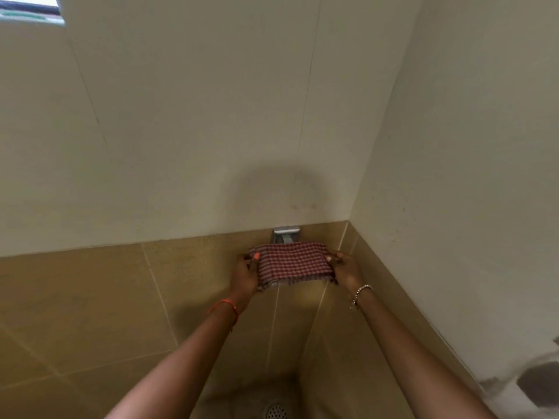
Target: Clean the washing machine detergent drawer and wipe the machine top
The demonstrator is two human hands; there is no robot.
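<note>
The person holds a red-and-white checked cloth (292, 263) stretched between both hands, out in front of the body at the corner of two walls. The left hand (245, 276) grips the cloth's left edge, thumb curled over the top of the fabric and fingers hidden behind it. The right hand (344, 270) pinches the right edge, fingers bent around the fabric. The cloth hangs flat and fairly taut between them, its frayed lower hem loose.

Just behind the cloth's top edge a metal tap (286, 234) stands out from the wall (181, 116); whether the cloth touches it cannot be told. The tap sits where the cream upper wall meets a band of tan tiles (90, 297). A rounded shadow (272, 192) falls on the wall above the tap.

An orange thread (227, 309) circles the left wrist and a silver bracelet (360, 294) the right. Below, between the forearms, lies a round drain (276, 412). A window (30, 9) shows at the top left corner
</note>
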